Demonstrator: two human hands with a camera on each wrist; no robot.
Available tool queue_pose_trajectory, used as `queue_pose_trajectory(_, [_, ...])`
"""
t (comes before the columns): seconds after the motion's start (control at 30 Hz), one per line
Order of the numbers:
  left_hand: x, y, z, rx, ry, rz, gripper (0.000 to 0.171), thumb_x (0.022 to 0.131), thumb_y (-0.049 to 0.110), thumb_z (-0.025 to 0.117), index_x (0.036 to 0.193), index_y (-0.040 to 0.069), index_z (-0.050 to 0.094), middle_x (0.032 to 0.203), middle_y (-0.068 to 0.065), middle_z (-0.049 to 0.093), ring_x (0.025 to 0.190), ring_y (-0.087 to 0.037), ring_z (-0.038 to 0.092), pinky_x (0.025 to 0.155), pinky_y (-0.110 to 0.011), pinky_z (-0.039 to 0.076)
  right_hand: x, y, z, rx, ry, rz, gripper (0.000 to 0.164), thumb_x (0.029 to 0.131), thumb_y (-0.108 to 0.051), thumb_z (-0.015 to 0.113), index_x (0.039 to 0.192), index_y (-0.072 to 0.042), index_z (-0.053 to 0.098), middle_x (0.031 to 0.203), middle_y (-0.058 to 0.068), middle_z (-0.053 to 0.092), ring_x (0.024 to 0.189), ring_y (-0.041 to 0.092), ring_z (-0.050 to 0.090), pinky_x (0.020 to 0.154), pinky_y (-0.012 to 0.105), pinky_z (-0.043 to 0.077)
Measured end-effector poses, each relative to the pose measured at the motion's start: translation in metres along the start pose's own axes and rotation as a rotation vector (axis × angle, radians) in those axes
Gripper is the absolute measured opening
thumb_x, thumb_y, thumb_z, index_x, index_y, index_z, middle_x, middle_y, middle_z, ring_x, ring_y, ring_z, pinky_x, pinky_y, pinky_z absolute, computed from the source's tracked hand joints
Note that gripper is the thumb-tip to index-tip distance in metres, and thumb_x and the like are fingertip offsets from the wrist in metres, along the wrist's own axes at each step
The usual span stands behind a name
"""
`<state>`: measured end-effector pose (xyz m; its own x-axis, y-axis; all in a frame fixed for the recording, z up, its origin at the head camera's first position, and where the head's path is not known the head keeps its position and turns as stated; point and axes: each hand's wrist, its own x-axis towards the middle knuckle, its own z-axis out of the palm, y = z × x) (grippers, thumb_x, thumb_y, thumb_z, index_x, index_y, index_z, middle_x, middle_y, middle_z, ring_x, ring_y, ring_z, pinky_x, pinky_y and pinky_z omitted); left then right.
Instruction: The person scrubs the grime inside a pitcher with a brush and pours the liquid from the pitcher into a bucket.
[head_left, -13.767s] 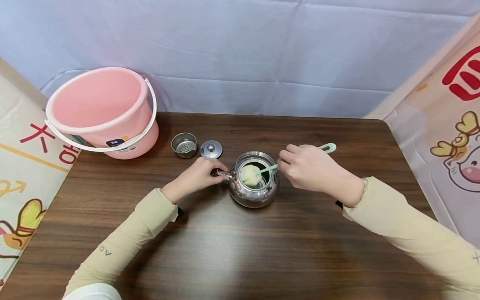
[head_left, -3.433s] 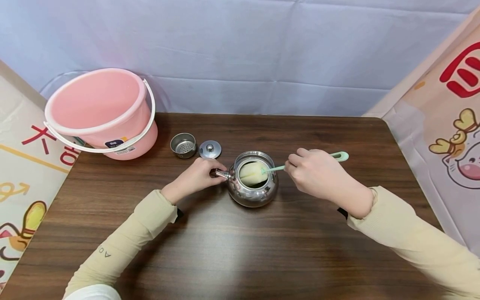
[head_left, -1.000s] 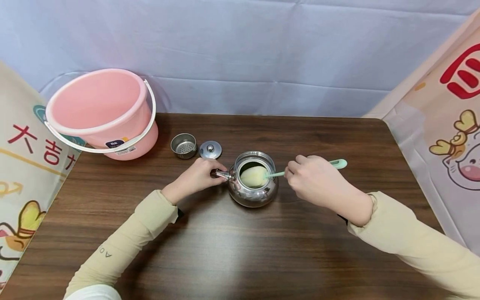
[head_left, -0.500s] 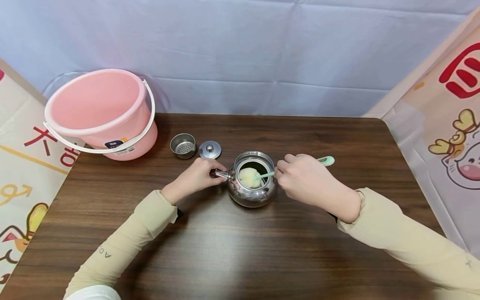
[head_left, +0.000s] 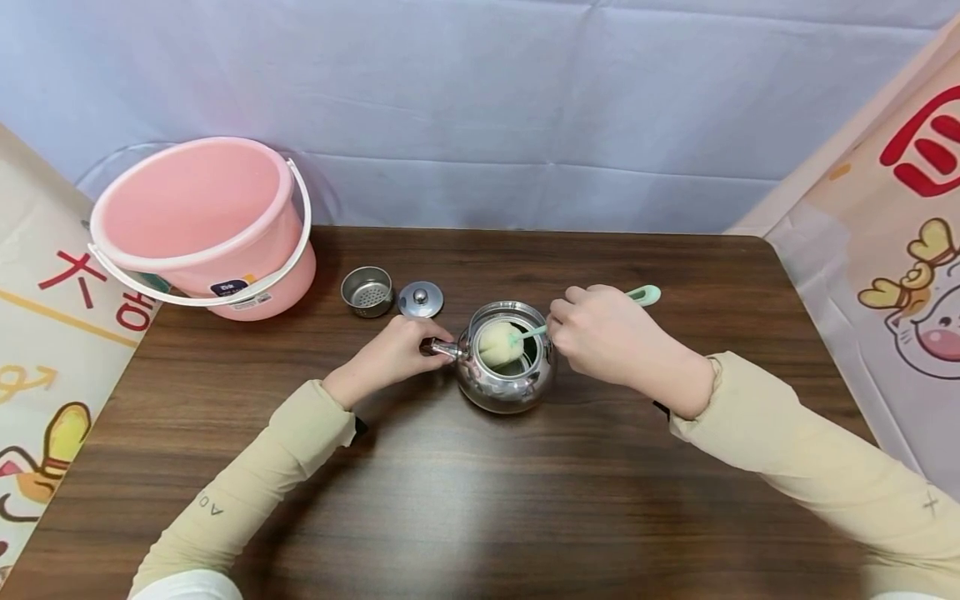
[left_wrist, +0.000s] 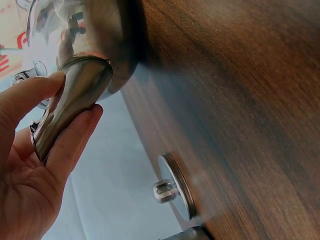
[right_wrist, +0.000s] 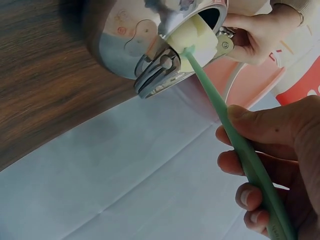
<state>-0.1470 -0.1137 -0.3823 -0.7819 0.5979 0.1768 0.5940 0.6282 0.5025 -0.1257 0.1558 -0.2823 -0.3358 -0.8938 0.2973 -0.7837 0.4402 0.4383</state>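
Observation:
A shiny stainless steel teapot (head_left: pixel 498 393) stands on the table with its mouth uncovered. My left hand (head_left: pixel 393 350) grips the teapot's spout (left_wrist: pixel 77 97), thumb on one side and fingers on the other. On the right side, my right hand (head_left: pixel 622 342) holds the pale green handle (right_wrist: pixel 250 155) of a sponge brush, with thumb and fingers wrapped along it. The brush's pale yellow sponge head (head_left: pixel 498 344) sits in the teapot's mouth, toward the left of the opening. Its lower part is hidden inside the pot.
Behind my left hand lie the teapot lid (head_left: pixel 421 298), knob up, and a small perforated metal strainer (head_left: pixel 367 292). A pink bucket (head_left: pixel 262 287) with a white handle stands at the back left of the brown wooden table (head_left: pixel 480 500). A pale cloth hangs behind.
My right hand has shifted left and away from me, tilting the brush. The sponge head has moved from the near side of the mouth leftward and back. My left hand stays on the spout.

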Motion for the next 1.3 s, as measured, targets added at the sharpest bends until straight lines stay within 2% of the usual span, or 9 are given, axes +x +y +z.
queue_pose_trajectory(0.33, [0.001, -0.002, 0.001, 0.003, 0.005, -0.001, 0.017, 0.075, 0.012, 0.072, 0.090, 0.004, 0.071, 0.086, -0.003, 0.069, 0.074, -0.010, 0.060, 0.067, -0.025, 0.048, -0.010, 0.004, -0.003, -0.006, -0.030, 0.022, 0.015, 0.060, 0.005, 0.060, 0.053, -0.006, 0.053, 0.053, 0.002, 0.042, 0.047, 0.018, 0.037, 0.041, 0.024, 0.030])
queue_pose_trajectory(0.87, [0.000, -0.001, 0.001, -0.002, -0.002, -0.038, 0.019, 0.075, 0.013, 0.072, 0.092, 0.004, 0.071, 0.087, -0.002, 0.069, 0.074, -0.010, 0.060, 0.067, -0.025, 0.048, -0.025, -0.005, -0.006, 0.034, 0.017, 0.061, 0.009, 0.061, 0.006, 0.059, 0.058, -0.002, 0.056, 0.054, 0.002, 0.040, 0.048, 0.019, 0.036, 0.041, 0.024, 0.028])
queue_pose_trajectory(1.13, [0.000, -0.001, 0.001, -0.009, -0.008, -0.042, 0.019, 0.075, 0.013, 0.072, 0.092, 0.004, 0.071, 0.087, -0.002, 0.069, 0.075, -0.009, 0.060, 0.068, -0.025, 0.048, -0.027, -0.013, -0.006, 0.047, 0.017, 0.071, 0.008, 0.061, 0.005, 0.058, 0.059, -0.003, 0.058, 0.053, 0.002, 0.039, 0.047, 0.018, 0.034, 0.040, 0.023, 0.026])
queue_pose_trajectory(1.3, [0.000, 0.000, 0.001, -0.013, -0.008, -0.040, 0.019, 0.075, 0.012, 0.072, 0.092, 0.004, 0.071, 0.087, -0.002, 0.069, 0.075, -0.010, 0.060, 0.068, -0.025, 0.049, -0.026, -0.019, -0.003, 0.061, 0.012, 0.065, 0.013, 0.060, 0.005, 0.057, 0.055, -0.006, 0.053, 0.053, 0.001, 0.035, 0.047, 0.017, 0.032, 0.041, 0.022, 0.025])
